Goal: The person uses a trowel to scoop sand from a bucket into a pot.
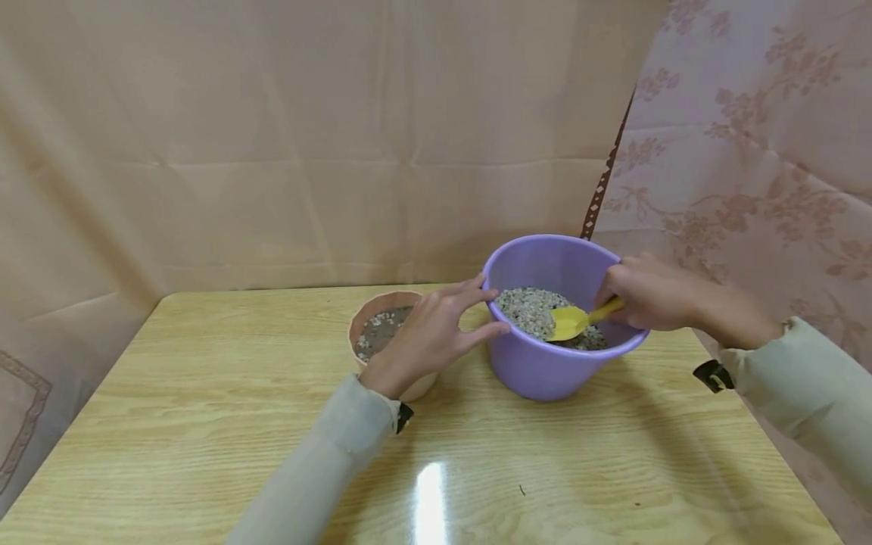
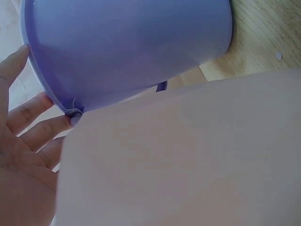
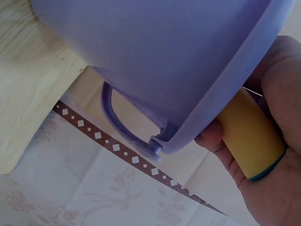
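A purple bucket (image 1: 545, 375) stands on the table with a grainy mix of pale grit (image 1: 527, 306) inside. My right hand (image 1: 643, 291) reaches over its right rim and grips the handle of a small yellow shovel (image 1: 568, 324), whose blade lies in the grit. In the right wrist view the fingers wrap round the yellow handle (image 3: 251, 136), which has a green end. My left hand (image 1: 443, 322) touches the bucket's left rim with spread, fairly straight fingers (image 2: 33, 113) and thumb. Beneath my left wrist is a peach flowerpot (image 1: 357, 322) holding grey soil and whitish bits, partly hidden by the hand.
The wooden table (image 1: 204, 401) ends at a beige curtain (image 1: 286, 151) behind, with a flowered cloth (image 1: 770, 151) on the right. A purple bucket handle (image 3: 115, 115) hangs on the bucket's outer side. A small dark scrap (image 1: 521, 490) lies near the front.
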The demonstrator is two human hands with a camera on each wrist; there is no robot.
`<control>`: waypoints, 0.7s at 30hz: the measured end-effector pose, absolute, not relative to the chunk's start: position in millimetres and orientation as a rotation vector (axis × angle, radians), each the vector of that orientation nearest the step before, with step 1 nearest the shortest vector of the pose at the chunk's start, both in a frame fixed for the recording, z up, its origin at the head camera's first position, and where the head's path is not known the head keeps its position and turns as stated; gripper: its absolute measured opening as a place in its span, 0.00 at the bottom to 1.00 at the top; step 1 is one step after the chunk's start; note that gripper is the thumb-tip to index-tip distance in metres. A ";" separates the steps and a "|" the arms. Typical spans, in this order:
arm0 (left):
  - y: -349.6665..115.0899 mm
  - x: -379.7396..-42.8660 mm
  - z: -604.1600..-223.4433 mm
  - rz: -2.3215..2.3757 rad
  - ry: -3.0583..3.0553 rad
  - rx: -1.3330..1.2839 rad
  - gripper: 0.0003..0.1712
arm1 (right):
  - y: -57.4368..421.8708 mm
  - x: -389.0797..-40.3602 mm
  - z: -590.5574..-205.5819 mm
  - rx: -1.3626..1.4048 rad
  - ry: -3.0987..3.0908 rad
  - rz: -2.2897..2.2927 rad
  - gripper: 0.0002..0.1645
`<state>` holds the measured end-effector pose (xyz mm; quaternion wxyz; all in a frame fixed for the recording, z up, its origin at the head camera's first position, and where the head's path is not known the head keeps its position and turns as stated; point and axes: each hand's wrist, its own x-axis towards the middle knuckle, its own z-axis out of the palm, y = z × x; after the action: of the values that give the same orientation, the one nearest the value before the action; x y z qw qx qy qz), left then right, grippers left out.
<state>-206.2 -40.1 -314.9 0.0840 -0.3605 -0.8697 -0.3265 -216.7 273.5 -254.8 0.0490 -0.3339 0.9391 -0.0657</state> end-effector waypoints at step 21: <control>-37.3 -207.2 -318.2 -0.959 -2.583 -1.065 0.33 | 274.4 -219.0 -256.6 -1.006 2.852 -0.224 0.09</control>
<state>-207.2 -37.3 -318.2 0.0937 -0.3589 -0.8706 -0.3232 -219.0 274.4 -256.6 0.0545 -0.3313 0.9391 -0.0737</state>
